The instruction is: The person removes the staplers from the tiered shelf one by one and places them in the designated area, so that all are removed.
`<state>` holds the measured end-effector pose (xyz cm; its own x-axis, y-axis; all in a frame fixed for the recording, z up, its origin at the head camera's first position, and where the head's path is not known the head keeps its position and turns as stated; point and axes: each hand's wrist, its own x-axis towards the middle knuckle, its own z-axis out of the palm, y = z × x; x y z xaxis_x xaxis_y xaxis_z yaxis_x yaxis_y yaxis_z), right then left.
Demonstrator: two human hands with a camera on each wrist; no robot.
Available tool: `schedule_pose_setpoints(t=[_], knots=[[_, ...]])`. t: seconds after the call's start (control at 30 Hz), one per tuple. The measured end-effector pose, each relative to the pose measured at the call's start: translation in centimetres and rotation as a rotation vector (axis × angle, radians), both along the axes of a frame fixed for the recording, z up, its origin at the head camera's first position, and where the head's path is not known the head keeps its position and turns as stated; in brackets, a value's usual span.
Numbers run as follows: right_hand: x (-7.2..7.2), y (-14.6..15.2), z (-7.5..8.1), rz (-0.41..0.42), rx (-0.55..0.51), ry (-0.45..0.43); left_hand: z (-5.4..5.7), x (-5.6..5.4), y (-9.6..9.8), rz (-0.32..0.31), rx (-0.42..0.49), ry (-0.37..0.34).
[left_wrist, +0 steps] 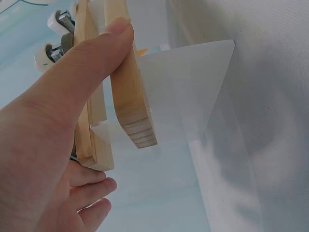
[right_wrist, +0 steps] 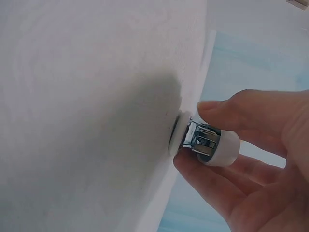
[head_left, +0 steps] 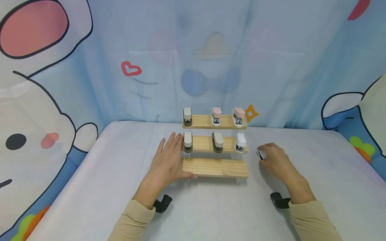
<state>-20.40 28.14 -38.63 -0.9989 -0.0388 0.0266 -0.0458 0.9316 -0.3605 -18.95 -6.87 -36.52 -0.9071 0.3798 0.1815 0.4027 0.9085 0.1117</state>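
A three-tier wooden display rack (head_left: 215, 168) stands on the table. Its top board carries a white-and-dark mini stapler (head_left: 187, 116) and two pink ones; on the middle board are three pale staplers, among them a white one (head_left: 240, 143). The bottom board is bare. My left hand (head_left: 169, 160) lies along the rack's left side, fingers extended, its thumb touching the bottom board (left_wrist: 128, 96). To the right of the rack, my right hand (head_left: 275, 162) pinches a small white stapler (right_wrist: 224, 149) between thumb and fingers, close to the tabletop.
A white cloth covers the table (head_left: 223, 211). Behind it hangs a light blue curtain (head_left: 169, 40) with cartoon prints. Clear side panels (left_wrist: 193, 82) support the rack's boards. Black wrist straps (head_left: 280, 201) sit at both wrists.
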Motion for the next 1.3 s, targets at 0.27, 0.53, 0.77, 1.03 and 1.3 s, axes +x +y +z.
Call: schedule_pose_setpoints(t=[0.27, 0.53, 0.77, 1.03, 1.3], knots=[[-0.1, 0.1, -0.1, 0.021, 0.003, 0.028, 0.1, 0.0, 0.0, -0.001, 0.009, -0.006], [0.1, -0.1, -0.2, 0.007, -0.001, 0.021, 0.1, 0.0, 0.0, 0.002, -0.005, -0.008], [0.5, -0.1, 0.6, 0.015, -0.008, 0.013, 0.1, 0.0, 0.0, -0.002, -0.004, -0.004], [1.5, -0.5, 2.4, -0.007, -0.057, 0.214, 0.0, 0.0, -0.1, 0.000, 0.012, -0.002], [2.6, -1.3, 3.9, 0.046, -0.103, 0.367, -0.1, 0.1, -0.1, 0.000, 0.011, 0.000]])
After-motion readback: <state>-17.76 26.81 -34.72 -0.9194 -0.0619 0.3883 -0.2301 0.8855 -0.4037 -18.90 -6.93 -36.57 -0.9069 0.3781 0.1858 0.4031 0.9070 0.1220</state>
